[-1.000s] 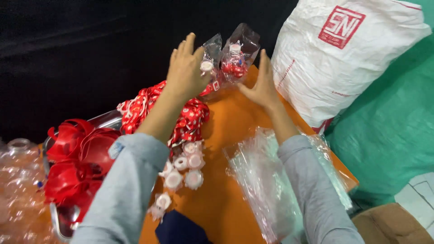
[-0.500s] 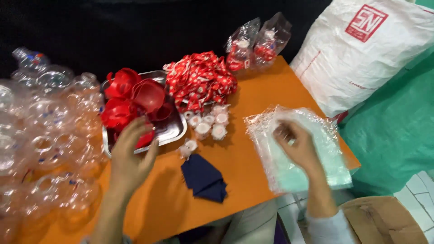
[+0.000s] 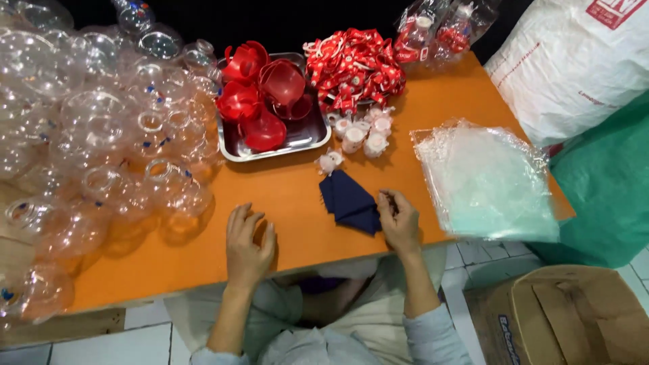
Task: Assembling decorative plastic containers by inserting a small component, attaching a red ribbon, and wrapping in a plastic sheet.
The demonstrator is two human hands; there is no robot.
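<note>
**Hands down on table, right at the blue cloth**

Both hands have come back toward the table's near edge since half a second ago: the left hand (image 3: 249, 245) was beside the steel tray and now lies flat on bare orange tabletop (image 3: 291, 203), fingers loosely spread, holding nothing. The right hand (image 3: 399, 222) has left the clear bag stack and now sits at the right edge of the folded dark blue cloth (image 3: 349, 201), fingers curled. It touches the cloth or nearly so; can't tell if it has actually pinched it.

Handling, my read:
- Cloth: soft, light, limp. Will unfold if lifted by one corner. Better taken at the folded edge nearest the right hand.
- Not slippery, not fragile.
- Small white piece (image 3: 329, 161) lies just past the cloth's far tip; dragging the cloth could knock it.

Packaging and the rest:
- Stack of clear plastic bags (image 3: 483, 179), right of the cloth, flimsy, overhanging the table edge.
- Big white woven sack (image 3: 574, 74), far right, red printed patch at its top corner.
- Green sheet (image 3: 608, 189) below the sack.
- Brown cardboard box (image 3: 574, 318) on the floor, bottom right, dark print on its side.
- Steel tray (image 3: 270, 145) of red cup-shaped parts, centre back.
- Pile of red-and-white wrappers (image 3: 355, 67) behind a cluster of small white caps (image 3: 362, 132).
- Two filled clear bags (image 3: 439, 30) at the far edge.
- Mass of clear plastic globes (image 3: 88, 135) fills the left.
</note>
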